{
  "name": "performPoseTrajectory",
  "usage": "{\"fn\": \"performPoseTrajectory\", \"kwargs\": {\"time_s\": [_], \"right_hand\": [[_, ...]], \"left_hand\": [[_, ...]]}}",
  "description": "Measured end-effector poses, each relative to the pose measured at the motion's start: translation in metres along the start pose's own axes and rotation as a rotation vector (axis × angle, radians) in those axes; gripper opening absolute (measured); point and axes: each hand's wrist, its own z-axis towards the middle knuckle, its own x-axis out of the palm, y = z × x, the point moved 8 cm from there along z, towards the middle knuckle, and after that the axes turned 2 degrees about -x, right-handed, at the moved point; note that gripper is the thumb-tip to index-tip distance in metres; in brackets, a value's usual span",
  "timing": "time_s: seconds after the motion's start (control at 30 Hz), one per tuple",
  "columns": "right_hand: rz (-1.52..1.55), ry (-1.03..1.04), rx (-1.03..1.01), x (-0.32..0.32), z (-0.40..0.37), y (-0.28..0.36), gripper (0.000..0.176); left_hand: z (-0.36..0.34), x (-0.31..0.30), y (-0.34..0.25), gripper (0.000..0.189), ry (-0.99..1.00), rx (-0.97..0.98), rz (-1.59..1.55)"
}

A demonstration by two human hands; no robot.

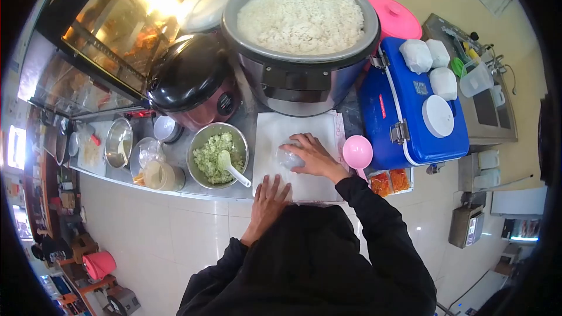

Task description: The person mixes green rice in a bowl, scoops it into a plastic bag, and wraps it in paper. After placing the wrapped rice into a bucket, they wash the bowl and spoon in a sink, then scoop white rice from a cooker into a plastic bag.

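Note:
My left hand lies flat, fingers spread, on the near edge of a stack of white paper sheets. Over the middle of the paper, my right hand curls its fingers around a small, clear, rounded plastic piece; whether it is a cup or a bunched bag is hard to tell. Left of the paper is a steel bowl of chopped green vegetable, with a white spoon resting in it. A pink plastic dipper sits right of the paper.
Behind the paper stands a large open cooker full of white rice. A closed rice cooker and a lit glass display case are at left. The blue cooler at right carries white wrapped packs. Orange packets lie near the edge.

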Motion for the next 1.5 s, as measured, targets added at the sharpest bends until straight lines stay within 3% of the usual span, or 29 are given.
{"fn": "performPoseTrajectory", "kwargs": {"time_s": [0.13,0.23,0.43,0.57,0.87,0.97,1.1,1.2,1.27,1.33,1.37,1.5], "right_hand": [[-0.046,-0.210,0.281,0.011,0.003,-0.003,0.068],[-0.164,-0.294,0.313,0.022,0.003,0.003,0.067],[-0.037,-0.001,0.275,0.014,0.012,-0.018,0.069],[0.484,-0.028,0.333,0.008,0.028,-0.049,0.075],[0.270,0.062,0.434,-0.010,0.023,-0.027,0.075],[0.099,0.064,0.224,-0.014,0.030,-0.020,0.072],[0.096,0.035,0.192,-0.056,0.053,0.023,0.070],[0.199,-0.146,-0.124,-0.069,0.103,0.097,0.072],[0.220,-0.056,-0.202,-0.026,0.142,0.132,0.070],[0.134,0.034,-0.192,0.033,0.161,0.149,0.071],[0.000,0.208,-0.093,0.061,0.165,0.151,0.075],[0.255,0.013,-0.164,0.044,0.139,0.143,0.077]], "left_hand": [[0.000,0.001,0.001,0.059,-0.043,-0.002,-0.020],[0.000,-0.006,0.003,0.055,-0.055,0.021,-0.016],[0.009,-0.016,0.011,0.044,-0.031,0.141,-0.033],[0.004,-0.019,0.014,0.035,-0.022,0.366,0.026],[-0.005,-0.030,0.012,0.032,-0.077,0.599,0.000],[-0.008,-0.023,0.012,0.038,-0.050,0.588,0.016],[-0.005,-0.024,0.014,0.037,-0.046,0.585,-0.035],[-0.001,-0.032,0.015,0.034,-0.063,0.555,-0.088],[-0.002,-0.036,0.011,0.031,-0.117,0.586,-0.049],[-0.006,-0.017,0.013,0.031,0.035,0.562,-0.025],[-0.008,-0.006,0.014,0.030,0.110,0.546,-0.012],[-0.007,-0.008,0.014,0.026,-0.105,0.477,-0.101]]}}
